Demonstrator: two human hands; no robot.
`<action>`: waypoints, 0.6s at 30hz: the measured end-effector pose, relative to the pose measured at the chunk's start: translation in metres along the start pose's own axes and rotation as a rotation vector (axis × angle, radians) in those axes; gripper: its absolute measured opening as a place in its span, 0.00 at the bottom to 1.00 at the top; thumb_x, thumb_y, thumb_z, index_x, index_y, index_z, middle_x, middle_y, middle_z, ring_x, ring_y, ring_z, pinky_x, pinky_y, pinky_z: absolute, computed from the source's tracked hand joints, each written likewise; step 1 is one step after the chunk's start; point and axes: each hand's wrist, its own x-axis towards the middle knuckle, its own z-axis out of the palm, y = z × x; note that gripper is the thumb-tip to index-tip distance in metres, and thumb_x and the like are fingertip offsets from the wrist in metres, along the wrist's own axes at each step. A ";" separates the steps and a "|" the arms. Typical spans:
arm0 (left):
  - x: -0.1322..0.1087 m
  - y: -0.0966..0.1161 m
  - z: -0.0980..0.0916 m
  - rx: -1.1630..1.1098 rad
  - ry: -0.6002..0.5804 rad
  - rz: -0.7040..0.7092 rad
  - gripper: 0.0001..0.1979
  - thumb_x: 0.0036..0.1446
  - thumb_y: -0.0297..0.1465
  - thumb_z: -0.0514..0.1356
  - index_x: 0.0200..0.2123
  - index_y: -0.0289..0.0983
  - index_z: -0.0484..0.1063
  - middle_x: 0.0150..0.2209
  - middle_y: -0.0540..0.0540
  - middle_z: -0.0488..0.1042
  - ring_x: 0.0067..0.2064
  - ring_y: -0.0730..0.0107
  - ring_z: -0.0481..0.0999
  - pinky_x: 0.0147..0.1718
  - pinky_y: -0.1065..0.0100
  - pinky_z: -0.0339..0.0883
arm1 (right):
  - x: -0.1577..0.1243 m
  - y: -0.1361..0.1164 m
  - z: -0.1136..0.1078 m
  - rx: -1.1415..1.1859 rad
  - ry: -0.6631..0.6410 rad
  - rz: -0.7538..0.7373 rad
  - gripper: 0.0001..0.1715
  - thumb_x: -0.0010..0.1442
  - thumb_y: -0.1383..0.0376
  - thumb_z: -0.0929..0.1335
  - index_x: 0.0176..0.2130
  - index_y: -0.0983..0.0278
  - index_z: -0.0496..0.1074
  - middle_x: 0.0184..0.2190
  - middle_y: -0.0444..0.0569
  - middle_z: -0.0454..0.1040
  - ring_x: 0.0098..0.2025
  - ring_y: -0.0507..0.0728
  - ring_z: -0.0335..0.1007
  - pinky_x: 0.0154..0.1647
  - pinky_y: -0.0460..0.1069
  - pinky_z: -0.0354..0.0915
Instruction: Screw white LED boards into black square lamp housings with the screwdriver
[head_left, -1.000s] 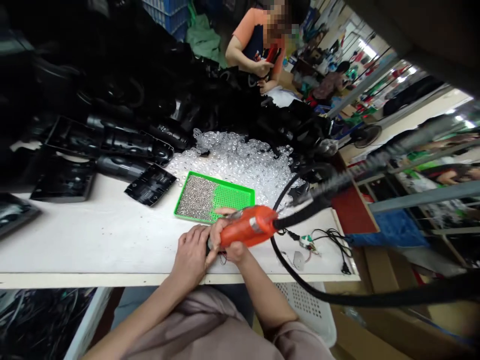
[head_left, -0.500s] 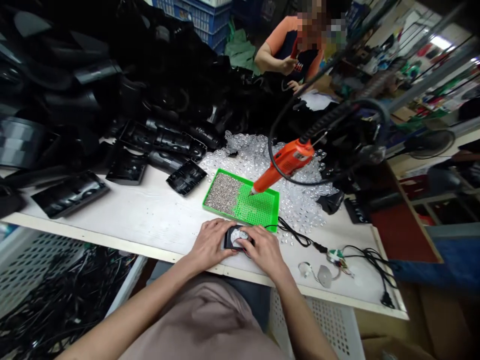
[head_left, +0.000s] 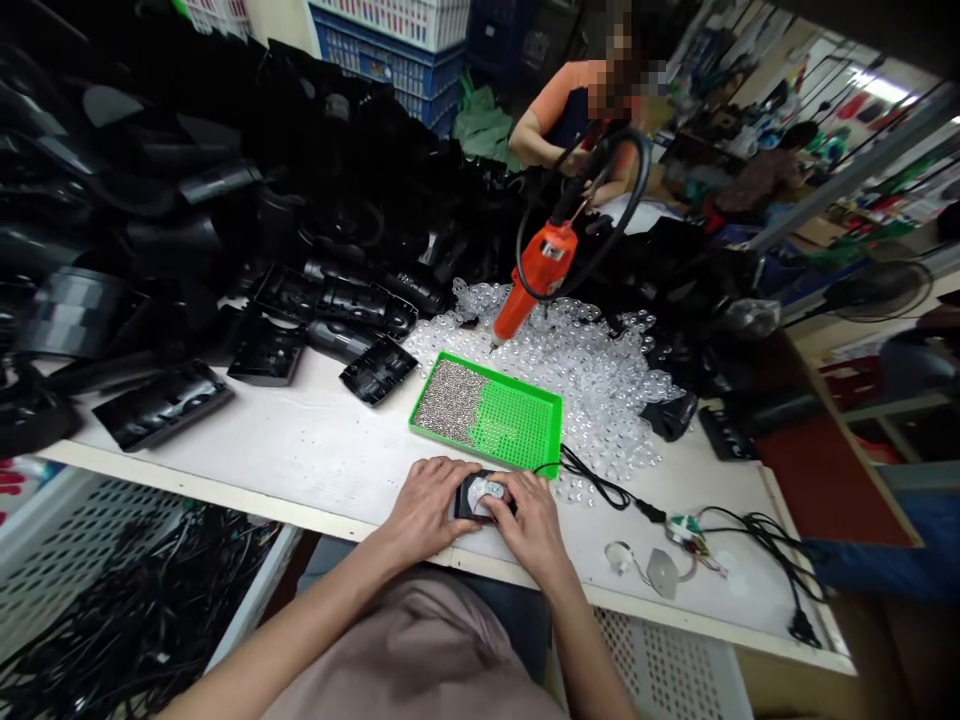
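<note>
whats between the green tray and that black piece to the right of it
a heap of clear plastic pieces fills that stretch between the green tray and the black piece, shown in the head view

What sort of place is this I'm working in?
Probably a factory assembly workshop: heaps of black plastic housings, a green tray of tiny metal parts, and an orange electric screwdriver hanging on its cable.

The left hand (head_left: 429, 510) and right hand (head_left: 534, 526) come together low in front of the person, fingers (head_left: 453, 480) curled inward around something small. Wrists bend gently, and the bare left forearm (head_left: 307, 622) and right forearm (head_left: 583, 630) angle inward.
</note>
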 end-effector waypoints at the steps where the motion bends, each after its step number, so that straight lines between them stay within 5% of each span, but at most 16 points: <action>1: 0.000 0.001 0.000 0.014 -0.005 0.001 0.31 0.52 0.41 0.66 0.57 0.39 0.62 0.53 0.41 0.71 0.52 0.53 0.67 0.50 0.56 0.55 | -0.001 -0.001 0.001 -0.037 0.028 -0.011 0.11 0.66 0.60 0.62 0.43 0.62 0.70 0.34 0.47 0.74 0.38 0.58 0.65 0.40 0.52 0.52; 5: 0.000 0.006 -0.002 0.068 -0.029 0.017 0.31 0.51 0.39 0.66 0.57 0.38 0.63 0.53 0.40 0.71 0.52 0.52 0.67 0.50 0.55 0.56 | -0.004 -0.006 -0.001 -0.244 0.036 -0.075 0.10 0.65 0.62 0.63 0.40 0.64 0.71 0.33 0.49 0.74 0.38 0.60 0.63 0.40 0.53 0.50; 10: -0.001 0.004 -0.001 0.018 0.003 0.033 0.31 0.52 0.42 0.66 0.57 0.39 0.62 0.53 0.41 0.71 0.52 0.55 0.67 0.50 0.56 0.55 | -0.008 -0.002 -0.001 -0.074 0.024 -0.015 0.10 0.66 0.61 0.63 0.42 0.62 0.70 0.32 0.46 0.74 0.37 0.57 0.64 0.40 0.51 0.51; 14: -0.001 0.007 0.001 0.068 -0.014 0.030 0.31 0.51 0.38 0.66 0.57 0.39 0.63 0.52 0.40 0.71 0.50 0.53 0.68 0.49 0.55 0.57 | -0.008 -0.012 0.006 -0.199 0.128 -0.018 0.10 0.65 0.64 0.62 0.41 0.64 0.71 0.32 0.49 0.74 0.37 0.59 0.63 0.39 0.52 0.51; 18: 0.001 0.007 -0.002 0.095 -0.026 0.031 0.31 0.51 0.40 0.66 0.57 0.39 0.64 0.49 0.40 0.72 0.49 0.53 0.69 0.48 0.55 0.58 | -0.006 -0.013 -0.001 -0.223 0.097 -0.029 0.10 0.64 0.65 0.63 0.39 0.64 0.72 0.31 0.50 0.74 0.37 0.60 0.64 0.40 0.54 0.51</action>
